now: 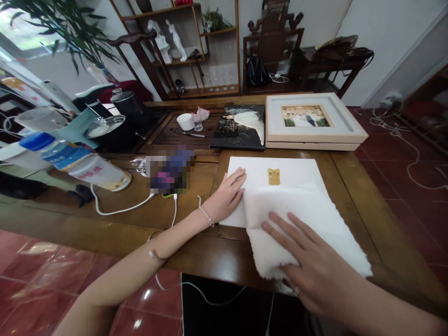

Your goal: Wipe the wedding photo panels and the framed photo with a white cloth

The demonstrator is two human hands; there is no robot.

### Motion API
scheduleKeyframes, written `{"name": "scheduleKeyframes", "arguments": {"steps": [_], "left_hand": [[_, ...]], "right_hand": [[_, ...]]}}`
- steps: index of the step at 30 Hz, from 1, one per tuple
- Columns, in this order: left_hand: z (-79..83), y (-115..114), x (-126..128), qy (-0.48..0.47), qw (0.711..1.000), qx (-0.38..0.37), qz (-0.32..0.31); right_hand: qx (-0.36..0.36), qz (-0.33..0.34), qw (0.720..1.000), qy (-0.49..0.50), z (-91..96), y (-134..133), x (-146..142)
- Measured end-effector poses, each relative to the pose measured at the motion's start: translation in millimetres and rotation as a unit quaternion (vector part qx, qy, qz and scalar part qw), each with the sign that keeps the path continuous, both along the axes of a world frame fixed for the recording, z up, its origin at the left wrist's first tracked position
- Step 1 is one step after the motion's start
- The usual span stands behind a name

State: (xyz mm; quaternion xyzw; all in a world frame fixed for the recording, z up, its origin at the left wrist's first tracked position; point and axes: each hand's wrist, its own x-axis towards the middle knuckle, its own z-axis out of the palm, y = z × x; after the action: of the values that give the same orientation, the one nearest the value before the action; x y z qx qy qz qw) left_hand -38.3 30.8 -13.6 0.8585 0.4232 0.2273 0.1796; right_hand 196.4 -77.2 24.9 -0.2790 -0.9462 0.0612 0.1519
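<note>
A white rectangular board (280, 169) lies on the wooden table, with a small gold metal plate (273, 177) on its upper part. My left hand (227, 196) rests on the board's left edge, fingers stretched out and holding nothing. A white fluffy cloth (315, 210) covers the lower right of the board and spills past it onto the table. On top of the cloth lies my right hand (301, 254), palm down with its fingers spread. The thumb side of that hand is partly hidden at the cloth's near edge.
Behind the board are a dark picture panel (240, 126) and stacked framed pictures (343, 126). To the left are a plastic bottle (82, 163), a blurred-out object (171, 170) with white cables, a small white cup (185, 122) and a dark pot (128, 107).
</note>
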Motion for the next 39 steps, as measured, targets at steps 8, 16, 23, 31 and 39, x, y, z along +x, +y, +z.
{"name": "scheduleKeyframes", "arguments": {"steps": [8, 16, 23, 31, 39], "left_hand": [[2.1, -0.7, 0.4, 0.005, 1.000, -0.002, 0.003], [4.2, -0.8, 1.4, -0.029, 0.999, -0.013, 0.011], [13.9, 1.2, 2.2, -0.216, 0.969, -0.070, 0.094], [11.3, -2.1, 3.5, -0.138, 0.987, -0.057, 0.055], [1.9, -1.6, 2.1, -0.026, 0.999, -0.011, 0.016]], "right_hand": [[0.061, -0.074, 0.995, 0.001, 6.1, 65.0, 16.4], [0.063, -0.177, 0.982, -0.027, 2.5, 114.4, -2.3], [0.020, 0.025, 0.998, -0.054, -0.7, 72.3, -30.4], [-0.025, 0.139, 0.989, -0.052, 22.0, 20.5, -12.4], [-0.047, -0.070, 0.996, -0.021, 47.5, 70.9, 20.4]]}}
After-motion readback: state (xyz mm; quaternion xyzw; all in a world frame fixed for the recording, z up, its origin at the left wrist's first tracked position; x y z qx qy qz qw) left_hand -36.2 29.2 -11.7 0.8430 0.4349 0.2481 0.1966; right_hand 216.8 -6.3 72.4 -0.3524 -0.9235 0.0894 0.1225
